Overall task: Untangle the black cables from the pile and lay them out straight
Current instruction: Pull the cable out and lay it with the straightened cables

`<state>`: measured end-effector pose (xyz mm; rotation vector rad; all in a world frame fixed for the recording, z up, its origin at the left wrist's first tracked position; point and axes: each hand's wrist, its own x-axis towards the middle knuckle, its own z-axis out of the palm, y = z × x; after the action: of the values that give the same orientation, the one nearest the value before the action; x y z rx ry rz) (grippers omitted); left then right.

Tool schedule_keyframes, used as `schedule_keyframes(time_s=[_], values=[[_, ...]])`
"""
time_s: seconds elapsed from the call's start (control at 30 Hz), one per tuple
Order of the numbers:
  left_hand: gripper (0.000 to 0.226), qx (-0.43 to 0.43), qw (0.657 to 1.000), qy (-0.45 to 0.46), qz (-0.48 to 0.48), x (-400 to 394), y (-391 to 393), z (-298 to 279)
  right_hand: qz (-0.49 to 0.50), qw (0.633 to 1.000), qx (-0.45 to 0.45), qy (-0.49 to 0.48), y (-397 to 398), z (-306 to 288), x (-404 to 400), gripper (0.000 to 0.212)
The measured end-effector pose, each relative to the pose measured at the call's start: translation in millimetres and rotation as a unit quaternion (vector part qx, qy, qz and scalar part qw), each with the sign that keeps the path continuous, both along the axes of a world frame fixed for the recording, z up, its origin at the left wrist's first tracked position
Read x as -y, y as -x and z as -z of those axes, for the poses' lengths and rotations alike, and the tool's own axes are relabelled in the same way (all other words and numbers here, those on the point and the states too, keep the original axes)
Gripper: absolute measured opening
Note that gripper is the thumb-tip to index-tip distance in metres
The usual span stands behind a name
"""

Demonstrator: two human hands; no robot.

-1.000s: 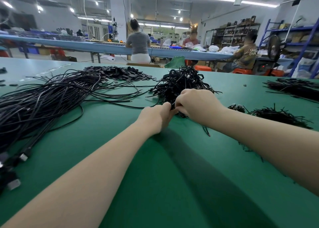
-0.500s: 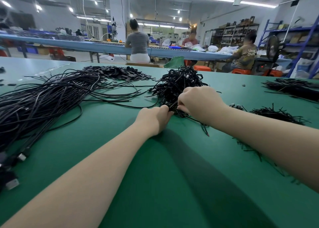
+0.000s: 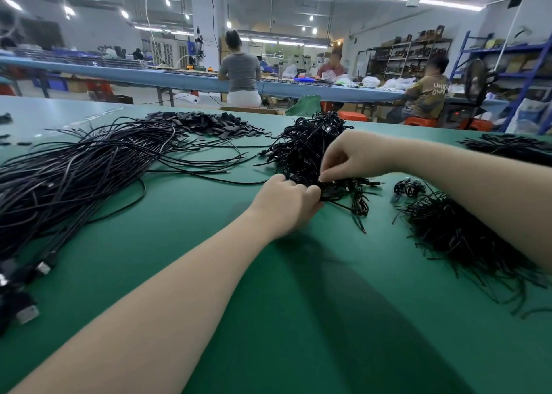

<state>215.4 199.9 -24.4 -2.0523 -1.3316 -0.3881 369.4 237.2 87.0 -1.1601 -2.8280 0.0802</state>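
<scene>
Head view: tangled pile of black cables (image 3: 310,151) sits mid-table on the green work surface (image 3: 268,319). Left hand (image 3: 286,205), fingers curled, grips cables at the pile's near edge. Right hand (image 3: 352,157) is above it, thumb and fingertips pinching a strand at the same spot. Straightened cables (image 3: 74,172) lie spread to the left, connectors (image 3: 27,313) at the near-left edge. A heap of short black ties (image 3: 457,235) lies to the right, partly under the right forearm. Flat black pieces (image 3: 206,125) are heaped behind.
</scene>
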Motion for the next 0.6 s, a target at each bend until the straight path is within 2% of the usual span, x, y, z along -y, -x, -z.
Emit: schedule_keyframes(time_s=[0.1, 0.17, 0.27, 0.37, 0.43, 0.5, 0.6], values=[[0.028, 0.024, 0.991, -0.064, 0.111, 6.2, 0.3, -2.4, 0.067, 0.986, -0.018, 0.153, -15.1, -8.0, -11.0, 0.018], [0.036, 0.121, 0.98, -0.032, 0.153, 8.8, -0.9, -5.3, 0.104, 0.949, -0.073, 0.287, -24.3, -4.6, -13.6, 0.02], [0.024, 0.318, 0.934, 0.009, 0.162, 5.7, -0.5, -7.2, 0.11, 0.869, -0.238, 0.419, -19.5, 16.0, -9.7, 0.023], [0.02, 0.517, 0.846, 0.023, 0.13, 0.8, -0.4, -7.1, 0.105, 0.76, -0.453, 0.454, 12.9, 45.1, 0.8, 0.014], [0.023, 0.592, 0.8, 0.035, 0.095, -3.7, 1.4, -6.3, 0.132, 0.694, -0.554, 0.441, 41.4, 63.2, 7.7, 0.013], [0.021, 0.652, 0.752, 0.065, 0.075, -9.4, 5.4, -2.9, 0.163, 0.65, -0.612, 0.42, 62.0, 77.3, 12.9, 0.014], [0.013, 0.708, 0.69, 0.126, 0.081, -15.0, 12.9, 0.7, 0.174, 0.609, -0.66, 0.403, 73.6, 93.4, 16.5, 0.021]])
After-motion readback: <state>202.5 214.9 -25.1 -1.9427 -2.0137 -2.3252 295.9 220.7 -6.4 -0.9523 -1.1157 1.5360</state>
